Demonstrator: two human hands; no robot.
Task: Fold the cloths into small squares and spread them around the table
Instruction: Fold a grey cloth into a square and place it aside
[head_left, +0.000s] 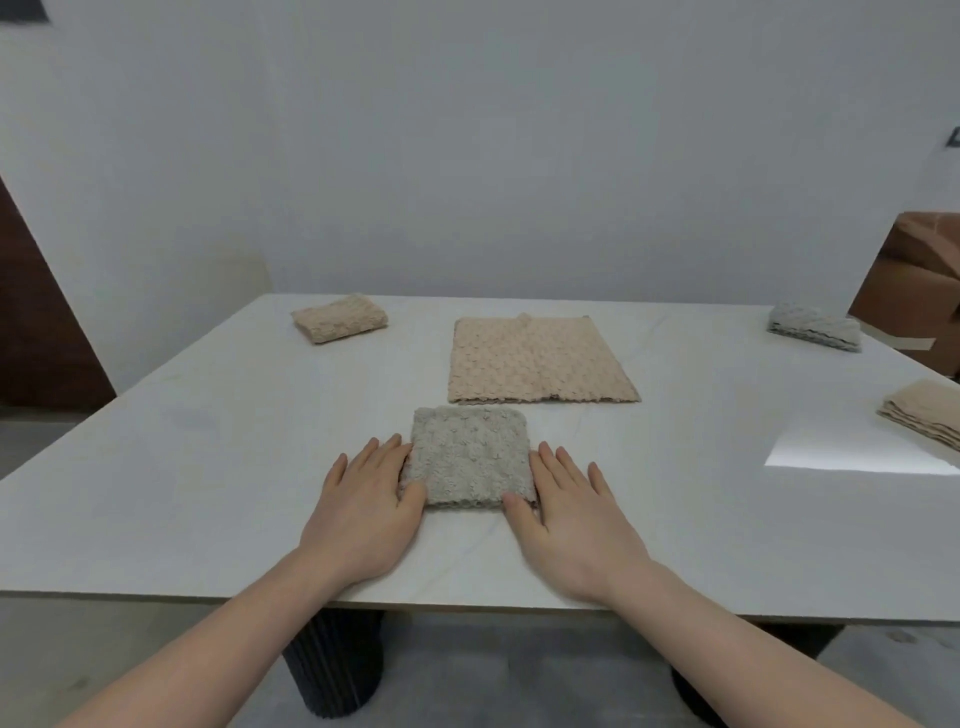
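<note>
On the pale marble-look desk (208, 467), the small grey folded terry cloth square (470, 457) lies near the front edge, flanked by both hands. The left hand (363, 499) and right hand (576, 514) lie flat with fingers straight, touching its sides and gripping nothing.

Three folded squares already sit apart: a beige one (340, 318) far left, a grey one (814, 327) far right, and a beige one (922, 413) at the right edge. The large beige textured cloth (540, 361) at centre is not yet folded small, so the task looks mostly done.

Bare desk remains at the left and the front right for placing.
</note>
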